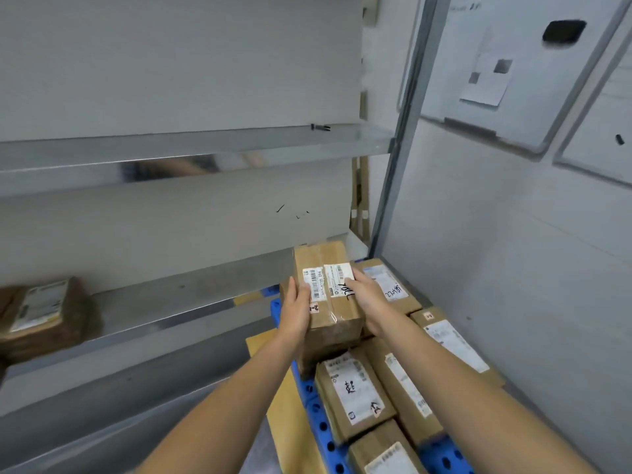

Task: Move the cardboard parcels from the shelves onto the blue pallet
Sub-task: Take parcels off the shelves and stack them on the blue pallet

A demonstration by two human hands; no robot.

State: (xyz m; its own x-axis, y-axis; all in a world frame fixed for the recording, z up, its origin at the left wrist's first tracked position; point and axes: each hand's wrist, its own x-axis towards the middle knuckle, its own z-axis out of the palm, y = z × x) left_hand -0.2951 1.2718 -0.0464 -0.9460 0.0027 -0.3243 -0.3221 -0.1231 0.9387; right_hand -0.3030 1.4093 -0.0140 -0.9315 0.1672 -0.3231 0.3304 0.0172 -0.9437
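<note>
Ahead, left hand point(297, 311), right hand point(368, 302) clasping parcel point(337, 311)

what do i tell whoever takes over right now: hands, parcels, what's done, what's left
Left grip and right grip hold one taped cardboard parcel by its sides, over the far end of the blue pallet. I cannot tell whether it already rests on the stack.
Done: several labelled parcels lie on the pallet.
Left: set this one down, then fetch the shelf parcel, far left on the lower shelf.
</note>
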